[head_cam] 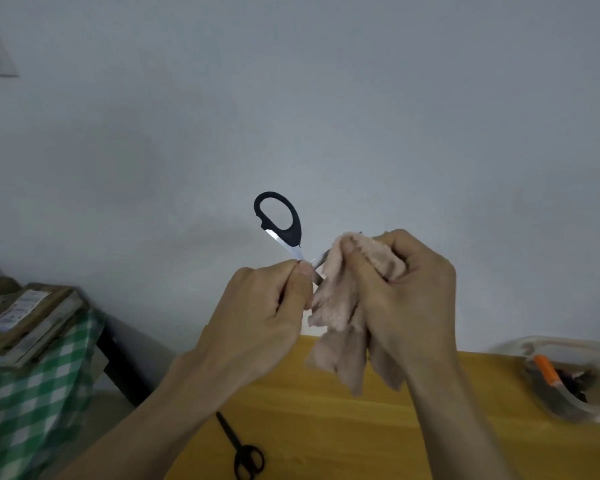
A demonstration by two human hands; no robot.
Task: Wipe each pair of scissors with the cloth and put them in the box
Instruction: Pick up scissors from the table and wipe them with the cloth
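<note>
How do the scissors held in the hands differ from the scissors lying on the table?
The held scissors are up in the air, pinched by the left hand, while the right hand grips the cloth around part of them; the table scissors lie flat and untouched on the table. The held scissors show a bright metal blade and one wide handle loop; the table scissors look entirely black, with two small round loops. Both have black handles.

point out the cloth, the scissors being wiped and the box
cloth (340, 306): head view, on its hanging folds
black-handled scissors (293, 223): head view, on the handle loop
box (568, 344): head view, on its clear far rim
</note>
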